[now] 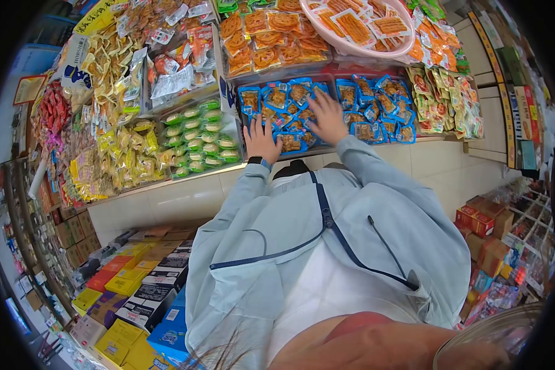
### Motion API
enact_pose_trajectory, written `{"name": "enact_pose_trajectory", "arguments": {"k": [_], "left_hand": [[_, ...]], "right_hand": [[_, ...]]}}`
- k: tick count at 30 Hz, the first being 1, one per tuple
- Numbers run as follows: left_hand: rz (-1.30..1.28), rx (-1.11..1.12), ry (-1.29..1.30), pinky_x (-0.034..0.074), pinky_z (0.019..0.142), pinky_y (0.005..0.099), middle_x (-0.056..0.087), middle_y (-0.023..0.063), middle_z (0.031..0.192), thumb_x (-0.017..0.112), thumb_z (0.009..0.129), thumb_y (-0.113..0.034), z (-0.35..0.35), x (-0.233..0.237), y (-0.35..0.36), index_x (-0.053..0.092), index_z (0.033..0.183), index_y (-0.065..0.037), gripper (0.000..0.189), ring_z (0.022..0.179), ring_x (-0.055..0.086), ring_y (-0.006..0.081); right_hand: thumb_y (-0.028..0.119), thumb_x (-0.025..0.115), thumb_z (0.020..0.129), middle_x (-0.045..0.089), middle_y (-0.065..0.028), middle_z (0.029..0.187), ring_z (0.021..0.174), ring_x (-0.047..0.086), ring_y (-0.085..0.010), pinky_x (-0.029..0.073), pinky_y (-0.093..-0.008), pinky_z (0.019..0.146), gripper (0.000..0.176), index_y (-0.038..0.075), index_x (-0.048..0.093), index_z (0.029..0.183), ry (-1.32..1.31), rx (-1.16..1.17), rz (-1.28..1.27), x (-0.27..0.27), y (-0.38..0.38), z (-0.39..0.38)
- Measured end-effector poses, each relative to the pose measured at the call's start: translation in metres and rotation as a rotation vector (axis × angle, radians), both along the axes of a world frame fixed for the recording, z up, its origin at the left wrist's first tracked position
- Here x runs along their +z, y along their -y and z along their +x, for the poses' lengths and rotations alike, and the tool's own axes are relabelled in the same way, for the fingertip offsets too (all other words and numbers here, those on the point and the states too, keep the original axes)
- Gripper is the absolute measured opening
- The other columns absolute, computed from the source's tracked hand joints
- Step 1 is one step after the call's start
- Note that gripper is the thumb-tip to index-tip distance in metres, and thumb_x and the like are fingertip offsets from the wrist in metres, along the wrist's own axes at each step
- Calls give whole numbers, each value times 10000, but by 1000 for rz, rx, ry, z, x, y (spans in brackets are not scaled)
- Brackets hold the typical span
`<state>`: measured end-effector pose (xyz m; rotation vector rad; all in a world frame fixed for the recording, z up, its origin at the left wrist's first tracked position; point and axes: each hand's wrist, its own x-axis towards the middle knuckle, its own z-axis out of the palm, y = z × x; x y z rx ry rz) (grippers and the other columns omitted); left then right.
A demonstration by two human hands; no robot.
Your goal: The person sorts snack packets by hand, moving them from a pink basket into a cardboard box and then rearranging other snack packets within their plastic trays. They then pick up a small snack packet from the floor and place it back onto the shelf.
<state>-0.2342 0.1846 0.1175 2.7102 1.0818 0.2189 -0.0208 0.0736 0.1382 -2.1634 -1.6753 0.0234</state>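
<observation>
I see blue snack packets (279,96) showing brown centres; left of them green packets (200,140), above them orange packets (268,43) and a pink basin (334,42), below them a light-blue jacket (376,240).

A white-tiled display counter (166,200) runs across the shop, its top divided into clear-walled bins. The middle bin is packed with small blue snack packets (376,111). Just to its left, a bin holds rows of green packets (200,139). Further left lie heaps of yellow packets (126,160) and, at the far end, red packets (54,108). Behind the blue packets sit orange packets (271,43), with a pink basin (345,47) of similar packets resting on top. Mixed green and orange packets (444,98) fill the right end.
</observation>
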Motion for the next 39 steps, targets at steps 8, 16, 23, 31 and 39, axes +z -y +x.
{"name": "enact_pose_trajectory", "arguments": {"k": [8,16,23,31,39], "left_hand": [[-3,9,30,150,1127,540,335,155,1475,609,806,-336,1,-3,0,401,1391,-92,668,1357,311,337],[-23,6,3,139,1133,537,319,151,1486,605,816,-340,-1,-5,0,384,1402,-95,672,1365,301,333],[-31,-5,9,136,1133,534,318,156,1485,598,828,-348,-3,-3,-3,370,1409,-87,677,1365,299,334],[-30,-10,11,147,1127,537,316,164,1484,606,821,-346,-3,-1,-3,375,1407,-93,678,1362,301,335],[-57,7,48,149,1132,535,322,163,1485,619,796,-310,-3,0,-3,395,1403,-101,681,1363,298,354]], "right_hand": [[180,627,823,342,-211,1453,1322,335,-443,359,-527,1047,522,106,473,1316,-11,44,-237,-38,-6,-34],[34,594,771,539,-196,1265,1174,520,-379,465,-423,925,249,55,539,1013,-264,50,-8,-26,32,-10],[14,568,815,557,-83,862,626,522,-185,461,-288,628,206,71,541,1011,-851,-541,341,-8,66,52],[5,535,882,551,-162,1308,1193,541,-331,450,-386,967,463,72,463,1334,-172,-518,170,-10,85,127],[167,581,880,422,-106,1439,1355,348,-326,294,-489,1091,508,93,439,1362,2,-344,5,-36,56,143]]}}
